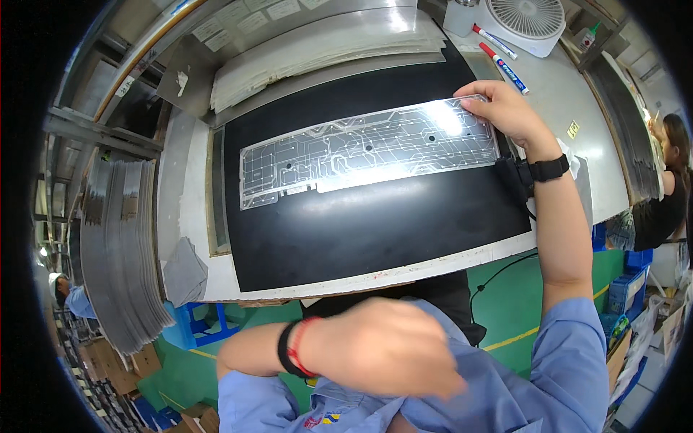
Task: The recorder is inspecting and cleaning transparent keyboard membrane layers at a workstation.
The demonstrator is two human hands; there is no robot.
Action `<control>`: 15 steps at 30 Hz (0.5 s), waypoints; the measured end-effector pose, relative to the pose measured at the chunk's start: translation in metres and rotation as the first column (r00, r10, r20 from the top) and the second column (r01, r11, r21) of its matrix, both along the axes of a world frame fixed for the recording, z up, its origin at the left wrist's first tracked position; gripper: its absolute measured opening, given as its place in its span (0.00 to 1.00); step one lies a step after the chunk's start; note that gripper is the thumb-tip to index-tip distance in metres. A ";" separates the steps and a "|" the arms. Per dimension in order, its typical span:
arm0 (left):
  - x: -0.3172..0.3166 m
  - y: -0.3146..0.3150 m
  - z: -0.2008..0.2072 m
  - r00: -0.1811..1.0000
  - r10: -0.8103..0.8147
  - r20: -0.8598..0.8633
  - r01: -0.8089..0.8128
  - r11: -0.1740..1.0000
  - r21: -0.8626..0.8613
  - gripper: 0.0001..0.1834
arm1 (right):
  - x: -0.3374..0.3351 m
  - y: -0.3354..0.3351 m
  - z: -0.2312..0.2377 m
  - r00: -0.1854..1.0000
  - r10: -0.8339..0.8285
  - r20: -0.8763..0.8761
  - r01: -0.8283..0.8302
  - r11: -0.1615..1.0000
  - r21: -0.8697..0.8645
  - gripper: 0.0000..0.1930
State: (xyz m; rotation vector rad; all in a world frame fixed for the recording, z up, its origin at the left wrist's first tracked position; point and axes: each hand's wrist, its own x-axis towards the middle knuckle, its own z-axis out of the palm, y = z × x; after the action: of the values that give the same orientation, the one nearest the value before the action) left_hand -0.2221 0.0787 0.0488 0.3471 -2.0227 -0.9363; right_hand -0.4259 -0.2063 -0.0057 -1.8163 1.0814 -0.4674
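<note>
A clear keyboard membrane sheet [339, 148] with fine white circuit lines lies across a black mat [375, 231] on the workbench. My right hand [505, 112] pinches the sheet's far right corner, thumb on top. A black strap with a small dark device circles the right wrist. My left hand [382, 350], apart from the sheet, is held in front of my chest over the near side of the bench. Motion smears its fingers, so their pose is unclear. Black and red bands ring that wrist.
A stack of clear sheets [325, 61] lies behind the mat. Tall grey sheets [123, 245] hang at left beside a grey cloth [185, 270]. Markers [504, 68] and a white fan [525, 22] occupy the far right. Another person [668, 173] is at the right edge.
</note>
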 end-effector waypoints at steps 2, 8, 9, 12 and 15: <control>0.024 -0.009 -0.005 0.991 0.126 0.050 -0.132 0.980 0.147 0.08 | -0.003 0.001 0.005 1.000 -0.010 0.005 0.010 0.999 0.031 0.10; 0.050 0.002 -0.010 0.962 0.190 0.196 -0.227 0.956 0.186 0.10 | -0.002 -0.006 -0.007 0.985 -0.009 0.174 0.001 0.999 0.050 0.05; 0.056 0.002 -0.007 0.908 0.335 0.251 -0.381 0.909 0.166 0.10 | -0.001 -0.005 -0.005 0.984 0.000 0.180 -0.012 0.998 0.062 0.05; 0.102 -0.023 -0.014 0.536 0.798 0.276 -0.812 0.577 -0.088 0.13 | -0.008 -0.007 -0.005 0.966 -0.043 0.253 0.028 0.998 0.064 0.05; 0.191 -0.054 -0.039 0.164 0.945 0.284 -0.986 0.165 0.021 0.22 | -0.004 -0.011 -0.009 0.945 -0.056 0.322 0.038 0.997 0.063 0.05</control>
State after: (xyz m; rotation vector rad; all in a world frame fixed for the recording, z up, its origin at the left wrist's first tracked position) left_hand -0.0313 0.0251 0.0099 1.7274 -1.3015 -0.1901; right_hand -0.4295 -0.2178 -0.0148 -1.5986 0.9011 -0.7293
